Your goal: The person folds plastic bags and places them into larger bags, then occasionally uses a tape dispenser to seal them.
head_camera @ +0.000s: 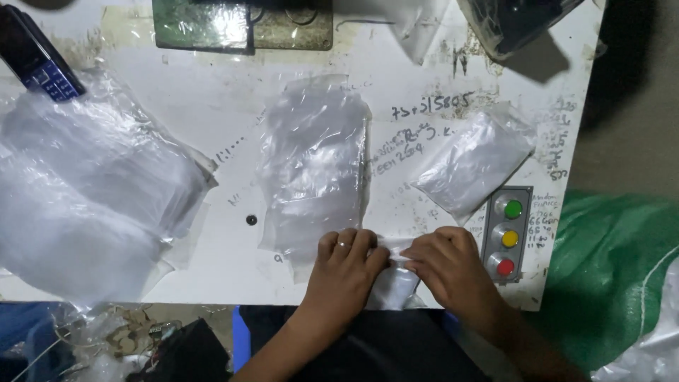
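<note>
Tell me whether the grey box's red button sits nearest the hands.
Yes: on the grey button box, the red round button is lowest, beside the right hand.

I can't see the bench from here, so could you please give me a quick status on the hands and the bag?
Left hand and right hand both pinching small clear bag at table edge. Button box beside right hand, not touching.
</note>
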